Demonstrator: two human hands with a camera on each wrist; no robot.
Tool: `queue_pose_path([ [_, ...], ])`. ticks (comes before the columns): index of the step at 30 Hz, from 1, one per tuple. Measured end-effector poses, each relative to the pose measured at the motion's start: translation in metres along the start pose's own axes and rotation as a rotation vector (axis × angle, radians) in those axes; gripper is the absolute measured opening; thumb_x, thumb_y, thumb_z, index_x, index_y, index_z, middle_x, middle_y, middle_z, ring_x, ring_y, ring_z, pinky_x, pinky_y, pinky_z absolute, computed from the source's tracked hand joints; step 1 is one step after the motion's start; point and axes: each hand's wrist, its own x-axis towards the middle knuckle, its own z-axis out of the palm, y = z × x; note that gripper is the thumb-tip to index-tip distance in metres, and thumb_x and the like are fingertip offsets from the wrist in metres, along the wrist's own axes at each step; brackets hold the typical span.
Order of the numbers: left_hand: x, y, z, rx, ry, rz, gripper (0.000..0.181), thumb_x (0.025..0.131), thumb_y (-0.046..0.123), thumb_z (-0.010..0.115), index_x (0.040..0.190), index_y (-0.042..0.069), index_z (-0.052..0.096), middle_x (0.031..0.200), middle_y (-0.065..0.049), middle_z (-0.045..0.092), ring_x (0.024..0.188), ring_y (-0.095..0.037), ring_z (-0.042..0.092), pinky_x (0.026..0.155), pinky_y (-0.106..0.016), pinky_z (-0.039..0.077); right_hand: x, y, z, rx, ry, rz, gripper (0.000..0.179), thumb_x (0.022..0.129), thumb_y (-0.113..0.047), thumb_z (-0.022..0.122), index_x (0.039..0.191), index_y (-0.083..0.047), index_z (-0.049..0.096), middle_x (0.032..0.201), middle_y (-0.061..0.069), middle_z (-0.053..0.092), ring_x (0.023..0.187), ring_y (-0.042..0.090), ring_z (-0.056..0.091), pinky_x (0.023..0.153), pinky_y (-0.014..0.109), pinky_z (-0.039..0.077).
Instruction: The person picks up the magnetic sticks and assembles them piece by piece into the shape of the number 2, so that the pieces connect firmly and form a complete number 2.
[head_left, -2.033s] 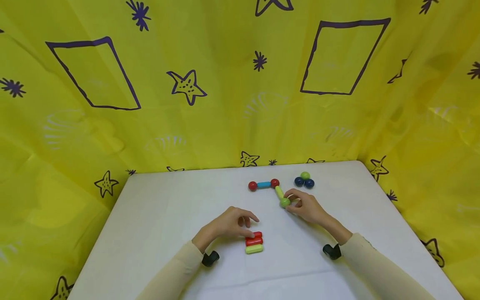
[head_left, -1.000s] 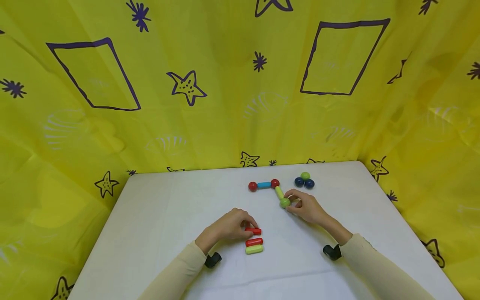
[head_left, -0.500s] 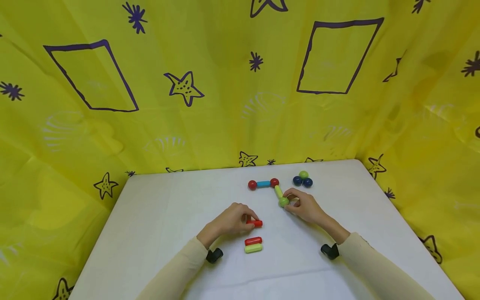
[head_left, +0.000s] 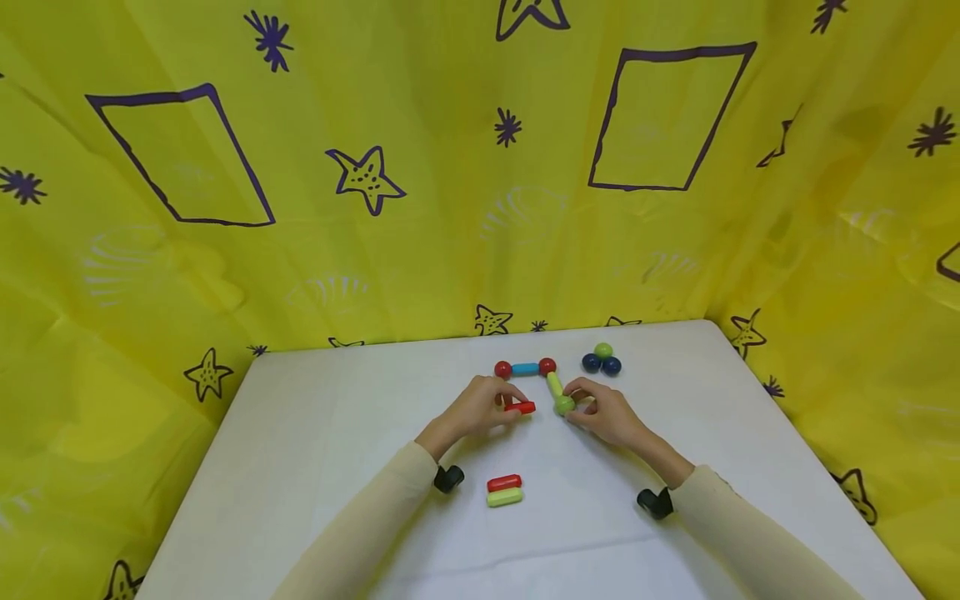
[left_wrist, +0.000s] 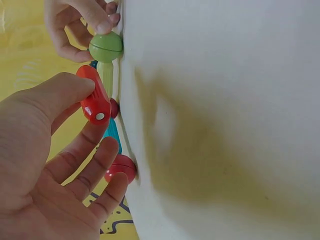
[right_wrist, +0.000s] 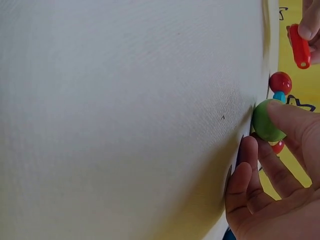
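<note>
My left hand [head_left: 482, 404] pinches a red magnetic rod [left_wrist: 94, 95] between thumb and index finger, raised over the table; a pale metal dot shows on its end. With thumb and fingers my right hand [head_left: 609, 414] grips a green ball [right_wrist: 267, 121] on the tabletop. From that ball a yellow-green rod [head_left: 554, 383] runs back to a red ball [head_left: 547, 366]. A blue rod [head_left: 526, 369] joins this one to another red ball [head_left: 503, 369] on the left. The red rod's end points toward the green ball, with a gap between them.
Nearer the front of the white table [head_left: 315, 467] lie a second red rod [head_left: 504, 482] and a yellow-green rod [head_left: 505, 497], side by side. Two dark blue balls [head_left: 611, 366] and a green ball [head_left: 603, 351] cluster at the back right. A yellow patterned curtain [head_left: 435, 258] surrounds the table.
My left hand has picked the red rod from the row of rods and carried it back and right, toward the green ball. The right hand keeps its hold on the green ball.
</note>
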Motion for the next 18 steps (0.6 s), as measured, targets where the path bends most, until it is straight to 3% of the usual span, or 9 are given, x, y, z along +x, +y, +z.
queue_pose_path([
  [18,0.022,0.003,0.011,0.013,-0.035,-0.038,0.018,0.093,0.014,0.077,0.111,0.011,0.08,0.086,0.007,0.07,0.075,-0.01,0.055,0.068,-0.021,0.046,0.0,0.001,0.0,-0.018,0.031,-0.032,0.029,0.089,-0.008,0.079,0.113,-0.012,0.065,0.108,0.009,0.074,0.069,0.015,0.056,0.065,0.028,0.046],
])
